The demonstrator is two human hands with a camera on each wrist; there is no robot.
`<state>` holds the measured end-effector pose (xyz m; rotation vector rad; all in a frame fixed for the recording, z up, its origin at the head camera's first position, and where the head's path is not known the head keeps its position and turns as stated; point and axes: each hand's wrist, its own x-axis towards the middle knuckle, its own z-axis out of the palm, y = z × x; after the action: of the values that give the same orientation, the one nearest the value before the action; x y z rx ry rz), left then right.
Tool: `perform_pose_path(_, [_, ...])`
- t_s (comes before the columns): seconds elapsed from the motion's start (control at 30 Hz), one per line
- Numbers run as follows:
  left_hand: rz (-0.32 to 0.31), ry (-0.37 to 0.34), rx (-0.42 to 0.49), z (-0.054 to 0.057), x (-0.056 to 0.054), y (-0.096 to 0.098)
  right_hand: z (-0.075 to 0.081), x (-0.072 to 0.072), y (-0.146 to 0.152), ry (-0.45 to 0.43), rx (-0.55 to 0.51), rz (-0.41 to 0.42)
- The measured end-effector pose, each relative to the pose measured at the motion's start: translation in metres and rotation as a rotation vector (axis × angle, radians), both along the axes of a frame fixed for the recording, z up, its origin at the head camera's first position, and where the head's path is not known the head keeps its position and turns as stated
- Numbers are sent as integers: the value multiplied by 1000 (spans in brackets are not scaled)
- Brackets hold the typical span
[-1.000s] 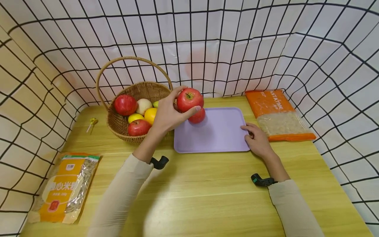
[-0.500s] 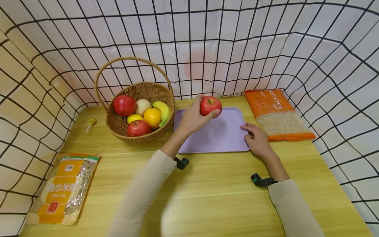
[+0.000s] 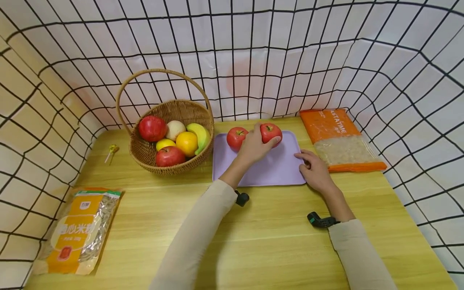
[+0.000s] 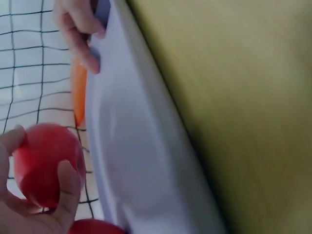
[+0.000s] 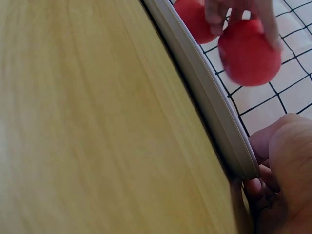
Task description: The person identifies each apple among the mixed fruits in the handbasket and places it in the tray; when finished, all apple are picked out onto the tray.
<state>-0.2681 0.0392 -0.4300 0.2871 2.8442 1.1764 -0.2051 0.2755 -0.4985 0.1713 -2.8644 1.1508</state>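
In the head view my left hand (image 3: 254, 146) holds a red apple (image 3: 270, 133) over the back part of a lilac tray (image 3: 261, 183). The left wrist view shows its thumb and fingers round the held apple (image 4: 46, 163). Just left of it, a second red apple (image 3: 236, 138) sits on the tray, partly covered by the hand. My right hand (image 3: 316, 171) grips the tray's right edge near the front corner. Seen from the right wrist, the fingers (image 5: 258, 187) curl at the tray's rim (image 5: 214, 97).
A wicker basket (image 3: 145, 159) with a tall handle holds several fruits left of the tray. An orange food packet (image 3: 338, 141) lies to the right. A yellow packet (image 3: 77, 231) lies front left, with a lollipop (image 3: 112, 152) behind it. Grid-patterned walls enclose the table (image 3: 275, 241).
My left hand has carried the apple rightward from beside the basket and lowered it toward the tray, uncovering the basket's banana. The right hand stays at the tray's edge.
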Motion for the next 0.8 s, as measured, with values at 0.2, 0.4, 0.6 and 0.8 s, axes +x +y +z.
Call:
perform_pose_path(0.2, [52, -21, -56, -11, -1, 14, 1, 0, 1, -3, 2, -2])
perform_pose_path(0.4, [29, -8, -51, -14, -2, 14, 5, 2, 2, -2, -2, 4])
perform_pose_path(0.6, [-25, -21, -69, -9, 0, 8, 5, 1, 1, -14, 2, 2])
perform_pose_path(0.8, [-83, -14, -80, 2, 9, -8, 6, 2, 2, -17, 0, 5])
